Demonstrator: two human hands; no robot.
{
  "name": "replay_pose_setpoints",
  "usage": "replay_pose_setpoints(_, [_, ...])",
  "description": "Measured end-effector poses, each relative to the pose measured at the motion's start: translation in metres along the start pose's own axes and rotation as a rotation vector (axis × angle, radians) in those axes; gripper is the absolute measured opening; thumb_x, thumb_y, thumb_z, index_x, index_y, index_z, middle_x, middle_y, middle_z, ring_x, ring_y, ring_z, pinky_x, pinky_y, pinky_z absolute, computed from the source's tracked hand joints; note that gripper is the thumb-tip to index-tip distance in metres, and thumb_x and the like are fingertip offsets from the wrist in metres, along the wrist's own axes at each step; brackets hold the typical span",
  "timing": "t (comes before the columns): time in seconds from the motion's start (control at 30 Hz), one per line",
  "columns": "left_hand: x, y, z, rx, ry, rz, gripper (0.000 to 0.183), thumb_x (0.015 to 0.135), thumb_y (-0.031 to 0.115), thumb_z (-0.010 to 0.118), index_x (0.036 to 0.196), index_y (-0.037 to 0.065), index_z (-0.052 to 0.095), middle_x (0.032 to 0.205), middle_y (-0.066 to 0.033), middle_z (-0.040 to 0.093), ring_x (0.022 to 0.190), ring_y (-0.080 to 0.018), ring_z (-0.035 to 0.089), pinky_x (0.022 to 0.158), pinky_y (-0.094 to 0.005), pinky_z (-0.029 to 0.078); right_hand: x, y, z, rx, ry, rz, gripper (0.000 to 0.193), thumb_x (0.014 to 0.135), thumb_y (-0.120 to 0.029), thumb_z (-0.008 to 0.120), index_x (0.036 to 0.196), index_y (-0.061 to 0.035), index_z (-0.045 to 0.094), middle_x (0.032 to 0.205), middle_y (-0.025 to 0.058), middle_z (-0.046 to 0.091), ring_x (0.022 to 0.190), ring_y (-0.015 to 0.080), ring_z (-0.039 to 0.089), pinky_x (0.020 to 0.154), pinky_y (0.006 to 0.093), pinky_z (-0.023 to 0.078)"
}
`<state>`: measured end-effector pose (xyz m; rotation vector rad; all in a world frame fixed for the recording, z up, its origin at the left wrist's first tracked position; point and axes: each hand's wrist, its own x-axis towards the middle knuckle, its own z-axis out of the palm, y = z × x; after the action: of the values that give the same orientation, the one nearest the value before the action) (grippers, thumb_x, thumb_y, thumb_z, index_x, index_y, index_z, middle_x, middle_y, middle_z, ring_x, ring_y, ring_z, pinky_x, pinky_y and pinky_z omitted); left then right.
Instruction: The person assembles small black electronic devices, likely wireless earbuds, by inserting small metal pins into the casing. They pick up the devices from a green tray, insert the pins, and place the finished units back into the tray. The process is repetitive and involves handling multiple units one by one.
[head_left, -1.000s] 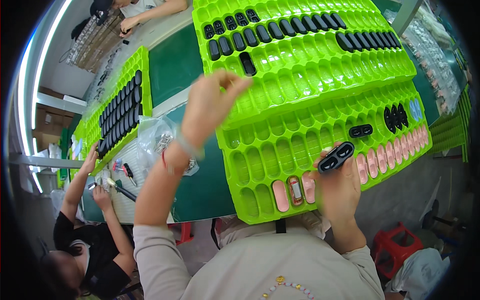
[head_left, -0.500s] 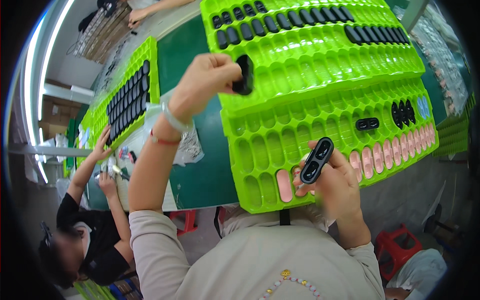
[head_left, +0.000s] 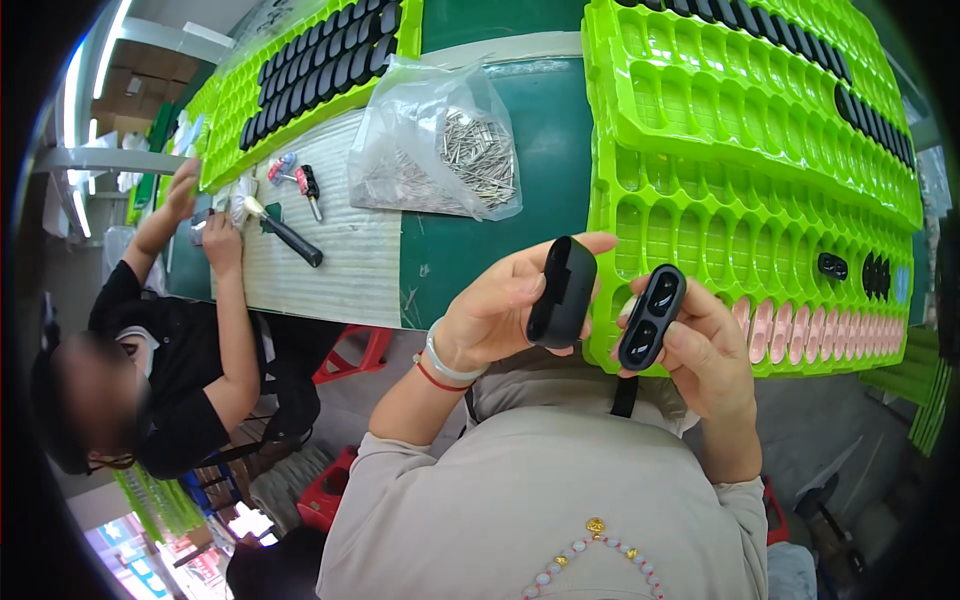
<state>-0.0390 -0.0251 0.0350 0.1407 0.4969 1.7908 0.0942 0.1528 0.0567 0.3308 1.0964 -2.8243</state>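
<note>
Green workbench (head_left: 545,130), lime trays (head_left: 690,150), nearby co-worker (head_left: 195,345), hands (head_left: 490,308) pinching black shell (head_left: 563,295) left, black twin-well insert (head_left: 653,318) right

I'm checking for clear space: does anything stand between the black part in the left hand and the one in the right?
No separate object clearly stands between the black case in the left hand and the black two-well part in the right hand. Fingertips show at the gap's edges, with the green tray behind.
</note>
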Motion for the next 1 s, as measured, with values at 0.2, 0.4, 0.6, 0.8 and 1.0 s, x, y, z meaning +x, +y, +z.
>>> replay_pose_setpoints(0.2, [0.001, -0.008, -0.004, 0.041, 0.092, -0.009, 0.057, 0.079, 0.028, 0.067, 0.119, -0.003, 0.04, 0.091, -0.0082, 0.054, 0.084, -0.0194, 0.06, 0.067, -0.0252, 0.051, 0.003, -0.004, -0.011, -0.175, -0.034, 0.043, 0.039, 0.086, -0.007, 0.056, 0.119, 0.007, 0.044, 0.106, 0.013, 0.058, 0.092, 0.0185, 0.059, 0.079, 0.0296, 0.049])
replay_pose_setpoints(0.4, [0.005, -0.008, 0.003, 0.303, 0.284, 0.051, 0.037, 0.074, 0.01, 0.071, 0.105, -0.002, 0.055, 0.097, -0.0063, 0.062, 0.085, -0.0122, 0.059, 0.077, -0.026, 0.048, 0.004, -0.018, -0.01, -0.302, 0.074, 0.085, 0.036, 0.08, 0.003, 0.06, 0.114, 0.0071, 0.049, 0.1, 0.0116, 0.061, 0.091, 0.0147, 0.059, 0.079, 0.0269, 0.048])
replay_pose_setpoints(0.6, [0.007, -0.01, 0.007, 0.359, 0.321, -0.003, 0.038, 0.07, 0.01, 0.076, 0.101, -0.003, 0.058, 0.094, -0.0081, 0.064, 0.085, -0.0136, 0.06, 0.078, -0.0272, 0.049, 0.012, -0.02, 0.001, -0.432, 0.14, 0.166, 0.032, 0.079, 0.001, 0.063, 0.109, 0.0061, 0.051, 0.095, 0.0102, 0.062, 0.086, 0.0127, 0.06, 0.074, 0.0246, 0.049])
replay_pose_setpoints(0.8, [0.008, -0.016, 0.008, 0.485, 0.321, 0.053, 0.038, 0.071, 0.001, 0.073, 0.105, -0.006, 0.056, 0.093, -0.0099, 0.064, 0.083, -0.0133, 0.063, 0.072, -0.0249, 0.053, 0.016, -0.019, 0.008, -0.572, 0.188, 0.148, 0.032, 0.077, -0.003, 0.067, 0.105, 0.0067, 0.054, 0.087, 0.0094, 0.064, 0.078, 0.0116, 0.062, 0.068, 0.0231, 0.049])
replay_pose_setpoints(1.0, [0.011, -0.015, 0.015, 0.531, 0.345, 0.051, 0.039, 0.071, 0.002, 0.074, 0.105, -0.006, 0.057, 0.091, -0.0085, 0.064, 0.081, -0.012, 0.062, 0.071, -0.0242, 0.053, 0.017, -0.016, 0.007, -0.745, 0.205, 0.128, 0.03, 0.076, -0.006, 0.069, 0.101, 0.0057, 0.056, 0.083, 0.0086, 0.065, 0.075, 0.01, 0.062, 0.065, 0.022, 0.049])
